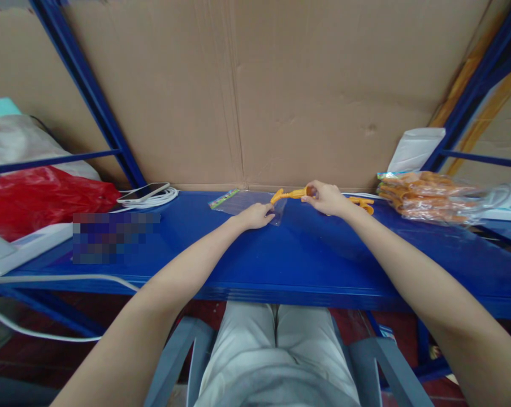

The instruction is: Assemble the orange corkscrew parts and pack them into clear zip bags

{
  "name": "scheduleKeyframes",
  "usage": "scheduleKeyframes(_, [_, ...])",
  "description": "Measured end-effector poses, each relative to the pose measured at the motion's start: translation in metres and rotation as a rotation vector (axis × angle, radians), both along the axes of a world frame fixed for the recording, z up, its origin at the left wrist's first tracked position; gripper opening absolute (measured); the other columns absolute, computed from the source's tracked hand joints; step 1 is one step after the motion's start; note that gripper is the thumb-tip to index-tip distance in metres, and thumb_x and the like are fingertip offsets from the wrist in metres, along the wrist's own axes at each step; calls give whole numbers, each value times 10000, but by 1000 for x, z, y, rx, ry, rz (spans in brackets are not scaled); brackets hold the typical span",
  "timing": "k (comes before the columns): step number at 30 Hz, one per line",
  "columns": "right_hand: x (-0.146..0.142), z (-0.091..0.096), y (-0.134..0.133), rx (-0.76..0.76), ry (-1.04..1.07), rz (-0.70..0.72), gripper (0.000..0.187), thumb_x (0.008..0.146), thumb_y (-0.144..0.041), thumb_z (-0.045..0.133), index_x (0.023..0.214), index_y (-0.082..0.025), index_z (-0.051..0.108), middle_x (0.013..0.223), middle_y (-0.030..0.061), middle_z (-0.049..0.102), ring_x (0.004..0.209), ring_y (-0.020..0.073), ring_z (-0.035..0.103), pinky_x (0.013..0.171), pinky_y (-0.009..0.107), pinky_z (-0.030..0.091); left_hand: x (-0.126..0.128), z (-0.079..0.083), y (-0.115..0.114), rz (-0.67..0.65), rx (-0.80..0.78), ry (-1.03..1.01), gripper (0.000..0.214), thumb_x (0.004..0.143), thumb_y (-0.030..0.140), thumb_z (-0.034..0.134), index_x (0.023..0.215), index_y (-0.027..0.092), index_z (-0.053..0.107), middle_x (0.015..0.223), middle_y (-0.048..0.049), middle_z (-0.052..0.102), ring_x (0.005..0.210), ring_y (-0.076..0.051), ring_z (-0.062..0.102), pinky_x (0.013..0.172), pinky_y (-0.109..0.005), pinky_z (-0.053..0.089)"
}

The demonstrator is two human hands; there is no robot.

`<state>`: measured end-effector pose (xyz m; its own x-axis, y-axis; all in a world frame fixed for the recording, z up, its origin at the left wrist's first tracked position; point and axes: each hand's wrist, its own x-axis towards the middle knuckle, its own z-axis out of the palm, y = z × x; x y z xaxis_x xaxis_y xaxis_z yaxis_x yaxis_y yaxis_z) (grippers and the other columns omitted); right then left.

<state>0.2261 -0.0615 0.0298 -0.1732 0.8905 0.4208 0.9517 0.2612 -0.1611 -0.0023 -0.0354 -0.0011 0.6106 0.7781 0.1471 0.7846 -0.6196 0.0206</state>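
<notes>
A clear plastic bag [243, 202] with a green printed header strip lies flat on the blue shelf top. My left hand [255, 216] is closed at its right end, thumb and fingers pinching the film. An orange plastic piece [295, 194], with a cup-like end and a thin stem with a curved tip, is gripped by my right hand [323, 198] at the cup end. Its curved tip points left, just above my left fingers at the bag's end. More orange pieces [363, 203] lie just beyond my right wrist, partly hidden by it.
A clear bag full of orange pieces [425, 195] rests at the right, by a white packet [416, 148]. At the left are a red plastic bag [47, 195], a coiled white cable [157, 196] and a pixelated patch. Cardboard [281, 102] stands behind; blue posts [86, 90] flank it.
</notes>
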Motion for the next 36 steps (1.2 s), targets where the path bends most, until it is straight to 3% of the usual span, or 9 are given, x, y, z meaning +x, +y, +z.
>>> scheduleKeyframes(7, [3,-1,1,-21,-49,42,312,873,-340,537,1142,-195,602,1045,101,706,921,243,651,812,357,462,0,-2,1,33,29,-135,300,876,198,470,1118,131,633,1107,-115,703,1038,-244,659,881,-318,501])
scheduleKeyframes(17, [-7,-11,2,40,1,183,268,858,-314,591,1062,-145,631,944,113,701,841,216,648,762,324,465,2,-4,2,7,85,-211,290,911,206,458,1139,145,626,1072,-115,714,996,-236,678,849,-322,510])
scheduleKeyframes(30, [-19,-26,8,68,160,276,305,825,-325,653,1066,-138,651,924,103,698,821,205,644,746,312,475,5,4,-3,53,76,-145,345,882,153,446,1205,135,566,1106,-128,696,1022,-237,666,861,-314,494])
scheduleKeyframes(36, [-21,-33,11,70,131,287,294,821,-353,656,1040,-158,653,893,87,697,802,201,643,720,305,470,6,10,-12,182,111,-79,402,849,206,497,1238,102,494,1061,-174,693,999,-292,669,800,-340,504])
